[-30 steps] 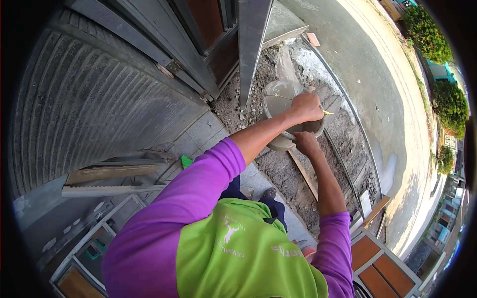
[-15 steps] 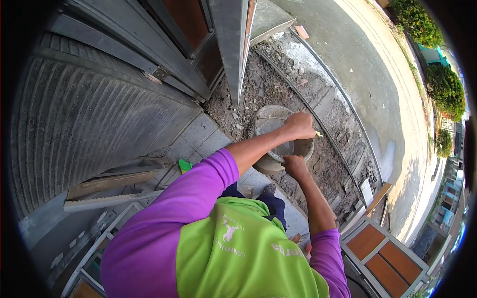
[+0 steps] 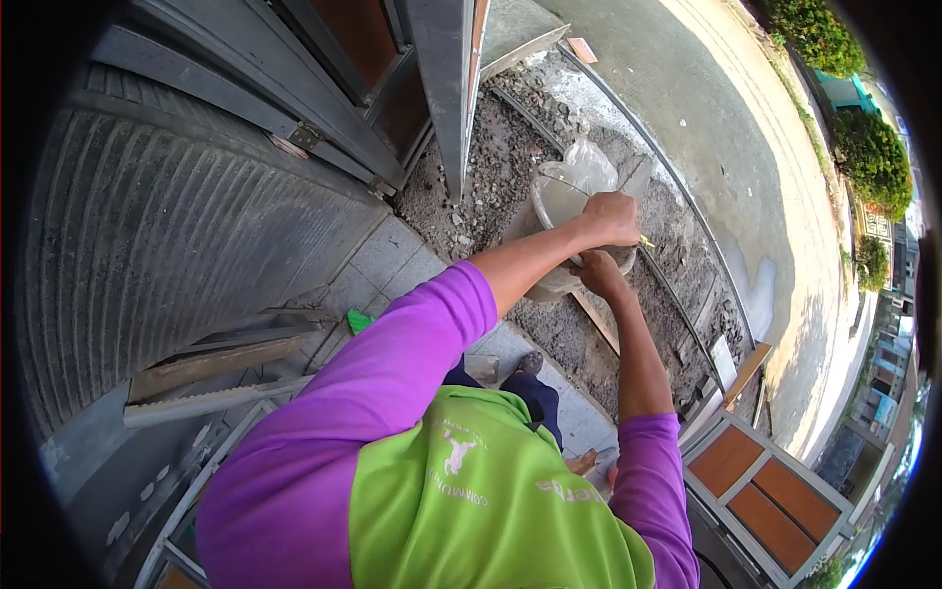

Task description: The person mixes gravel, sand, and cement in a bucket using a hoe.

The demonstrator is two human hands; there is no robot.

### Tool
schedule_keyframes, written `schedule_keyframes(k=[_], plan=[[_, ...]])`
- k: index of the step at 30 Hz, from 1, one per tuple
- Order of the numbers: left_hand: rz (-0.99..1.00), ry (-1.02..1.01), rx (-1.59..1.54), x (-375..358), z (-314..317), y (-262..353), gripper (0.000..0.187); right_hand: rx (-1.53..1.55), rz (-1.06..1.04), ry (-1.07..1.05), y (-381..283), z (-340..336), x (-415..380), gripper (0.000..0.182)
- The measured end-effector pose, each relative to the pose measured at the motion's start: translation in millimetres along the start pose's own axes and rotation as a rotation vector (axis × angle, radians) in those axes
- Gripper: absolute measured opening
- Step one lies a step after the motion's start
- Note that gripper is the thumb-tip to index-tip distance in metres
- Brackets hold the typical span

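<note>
A grey bucket (image 3: 560, 203) is tilted away from me above the rubble, its inside pale and wet-looking. Clear liquid (image 3: 589, 165) spills over its far rim. My left hand (image 3: 610, 218) is closed in a fist around the thin wire handle, and a small yellow bit (image 3: 646, 241) sticks out beside it. Closer to me, my right hand (image 3: 601, 273) grips the near edge of the bucket, fingers curled and partly hidden. The lower part of the bucket is mostly behind my left forearm.
Broken gravel and soil (image 3: 481, 187) lie around the bucket, crossed by a long metal rail (image 3: 677, 294). A tall metal gate panel (image 3: 446, 88) stands to the left. Pale tiles (image 3: 392, 255) lie near my feet, and a framed brown panel (image 3: 770, 491) is at right.
Both hands and the bucket have moved up and slightly right in view. The bucket has tipped further away, and liquid now pours from it. A strip of wood shows below it.
</note>
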State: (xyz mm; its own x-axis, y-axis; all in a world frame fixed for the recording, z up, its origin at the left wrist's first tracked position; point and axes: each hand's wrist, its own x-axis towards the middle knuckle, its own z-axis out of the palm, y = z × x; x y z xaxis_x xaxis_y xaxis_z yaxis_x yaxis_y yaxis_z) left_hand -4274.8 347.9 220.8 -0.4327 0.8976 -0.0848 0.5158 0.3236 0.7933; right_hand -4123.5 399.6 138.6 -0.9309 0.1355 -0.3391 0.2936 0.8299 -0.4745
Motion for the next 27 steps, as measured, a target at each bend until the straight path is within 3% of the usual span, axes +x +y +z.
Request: schedule_keyframes(k=[8, 18, 27], plan=[[-0.057, -0.013, -0.069, -19.1, 7.4, -21.2, 0.023, -0.126, 0.163, -0.087, -17.4, 30.6, -26.4, 0.018], [-0.111, -0.060, -0.099, -26.3, 29.0, -35.9, 0.026, -0.122, 0.168, -0.189, -18.8, 54.0, -53.7, 0.016], [-0.320, 0.044, -0.154, -15.4, -53.1, -94.0, 0.039, -0.326, -0.076, -0.366, -23.6, 6.0, 73.6, 0.020]])
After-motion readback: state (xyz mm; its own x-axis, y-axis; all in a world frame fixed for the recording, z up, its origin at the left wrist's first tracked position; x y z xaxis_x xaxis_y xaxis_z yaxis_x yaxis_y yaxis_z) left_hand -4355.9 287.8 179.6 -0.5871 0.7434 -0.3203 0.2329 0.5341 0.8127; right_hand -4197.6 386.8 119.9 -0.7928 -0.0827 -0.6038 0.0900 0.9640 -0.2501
